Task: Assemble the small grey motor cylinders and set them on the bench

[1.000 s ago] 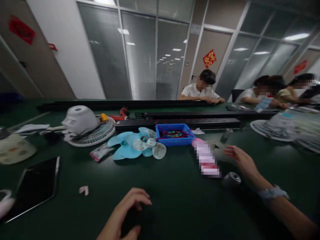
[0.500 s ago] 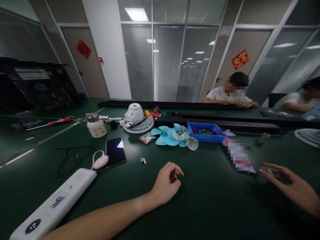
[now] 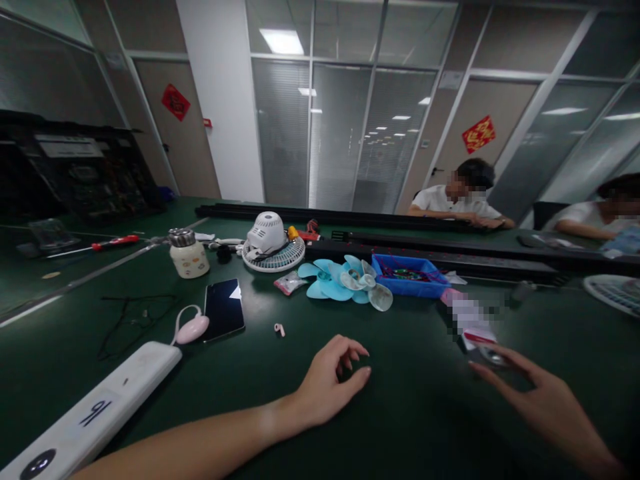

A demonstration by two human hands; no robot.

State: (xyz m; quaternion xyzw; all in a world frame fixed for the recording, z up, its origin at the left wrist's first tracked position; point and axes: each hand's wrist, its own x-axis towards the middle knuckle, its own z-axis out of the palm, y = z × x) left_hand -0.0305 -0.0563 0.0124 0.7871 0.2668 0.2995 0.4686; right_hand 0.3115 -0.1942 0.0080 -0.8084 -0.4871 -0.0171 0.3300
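My left hand (image 3: 335, 380) hovers over or rests on the green table (image 3: 400, 427), fingers loosely curled, thumb apart, nothing in it. On the right, my right hand (image 3: 543, 400) has thumb and fingers around a small shiny, see-through object (image 3: 493, 357); blur hides its kind. Just beyond those fingertips lies a pale packet or card with red marks (image 3: 473, 323), partly pixelated. A pink earbud (image 3: 279, 329) is left of my left hand. Past it sit light-blue fan blades (image 3: 335, 283) and a blue tray (image 3: 410, 287) holding wires and small parts.
At left are a white power strip (image 3: 95, 413), a phone (image 3: 225, 308), a jar (image 3: 189, 257) and a red-handled screwdriver (image 3: 115, 243). A white fan head (image 3: 270, 237) stands behind. Long black bars (image 3: 425, 243) cross the back. Two people sit at far right.
My right hand has moved left with the shiny object, to the near end of the packet. The left hand's fingers have spread slightly. The view has shifted a little.
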